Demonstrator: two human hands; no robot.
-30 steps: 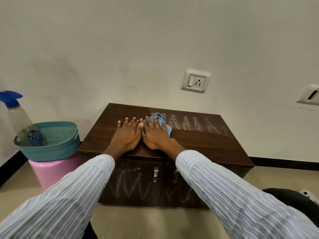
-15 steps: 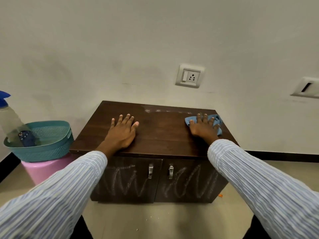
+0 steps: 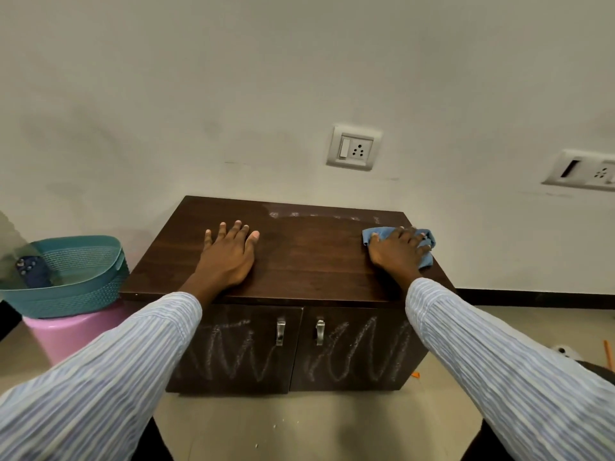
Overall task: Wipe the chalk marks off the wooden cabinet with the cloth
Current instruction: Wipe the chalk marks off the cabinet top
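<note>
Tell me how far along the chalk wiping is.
Most of the cabinet top looks clean. In hand: the right hand presses the blue cloth at the top's right end; the left hand lies flat, empty. Left: a faint chalk strip along the back edge and zigzags on both doors.

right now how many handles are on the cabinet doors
2: the left door's handle sits at its inner edge, and the right door's handle is just beside it. None seem hidden.
</note>
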